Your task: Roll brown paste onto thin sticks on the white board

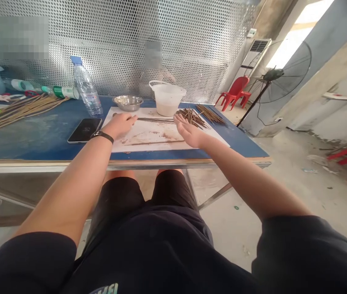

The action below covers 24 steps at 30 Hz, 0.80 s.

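Table edge (pixel 148 165) leaves room before sticks (pixel 155 120) between left hand (pixel 121 125) and right hand (pixel 190 133).

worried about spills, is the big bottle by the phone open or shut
Shut: a blue cap sits on top of the clear bottle, which stands upright beyond the phone.

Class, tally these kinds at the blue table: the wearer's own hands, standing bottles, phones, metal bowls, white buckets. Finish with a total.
Hands: 2 (left hand, right hand)
Standing bottle: 1
Phone: 1
Metal bowl: 1
White bucket: 1
Total: 6
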### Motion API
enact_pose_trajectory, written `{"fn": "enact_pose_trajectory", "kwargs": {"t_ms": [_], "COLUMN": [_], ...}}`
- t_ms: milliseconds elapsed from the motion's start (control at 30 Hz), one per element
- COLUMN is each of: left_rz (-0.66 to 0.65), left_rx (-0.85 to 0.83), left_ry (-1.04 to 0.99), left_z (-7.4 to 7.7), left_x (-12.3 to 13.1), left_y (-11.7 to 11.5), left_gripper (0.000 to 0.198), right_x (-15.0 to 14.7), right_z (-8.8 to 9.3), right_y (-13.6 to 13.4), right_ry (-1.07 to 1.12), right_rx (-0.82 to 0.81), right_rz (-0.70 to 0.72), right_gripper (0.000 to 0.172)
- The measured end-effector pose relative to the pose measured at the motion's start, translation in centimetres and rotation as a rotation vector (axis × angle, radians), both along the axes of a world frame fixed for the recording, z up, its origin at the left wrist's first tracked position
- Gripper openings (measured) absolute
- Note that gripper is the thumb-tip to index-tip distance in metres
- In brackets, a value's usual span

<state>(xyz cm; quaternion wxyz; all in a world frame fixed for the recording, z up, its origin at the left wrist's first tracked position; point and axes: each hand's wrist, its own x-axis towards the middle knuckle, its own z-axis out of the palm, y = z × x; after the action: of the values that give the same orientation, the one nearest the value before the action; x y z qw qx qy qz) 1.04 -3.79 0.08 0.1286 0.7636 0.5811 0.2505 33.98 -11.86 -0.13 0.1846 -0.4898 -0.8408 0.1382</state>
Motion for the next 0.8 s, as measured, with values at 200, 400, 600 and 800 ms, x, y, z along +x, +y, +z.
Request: {"fn": "enact_pose_trajectory", "kwargs": {"t_ms": [200, 400, 600, 800], "left_rz": [0.008, -0.014, 0.014, 0.007], "left_rx": [0.007, 0.018, 0.004, -0.047], "left_ry": [-0.006, -0.006, 0.014, -0.016], "left_z": [-0.2, -0.5, -0.3, -0.2], "left_x": [0.1, -0.1, 0.1, -0.1], "left_y": [0.1, 0.5, 0.3, -0.1], "left_gripper": [0.045, 0.047, 0.045, 0.046], "right_x": [-2.5, -6.4, -6.2, -2.6], "right_z": [-1.1, -1.8, -1.0, -1.8], "right_y": [-2.7, -1.3, 1.9, -2.7], "right_ry": [-0.097, -0.324, -0.35, -0.313], "right_rx": [-0.072, -0.152, -0.19, -0.155], "right_rz": [0.062, -0.03, -0.066, 0.082], "right_gripper": [0.132, 0.114, 0.103, 0.106]}}
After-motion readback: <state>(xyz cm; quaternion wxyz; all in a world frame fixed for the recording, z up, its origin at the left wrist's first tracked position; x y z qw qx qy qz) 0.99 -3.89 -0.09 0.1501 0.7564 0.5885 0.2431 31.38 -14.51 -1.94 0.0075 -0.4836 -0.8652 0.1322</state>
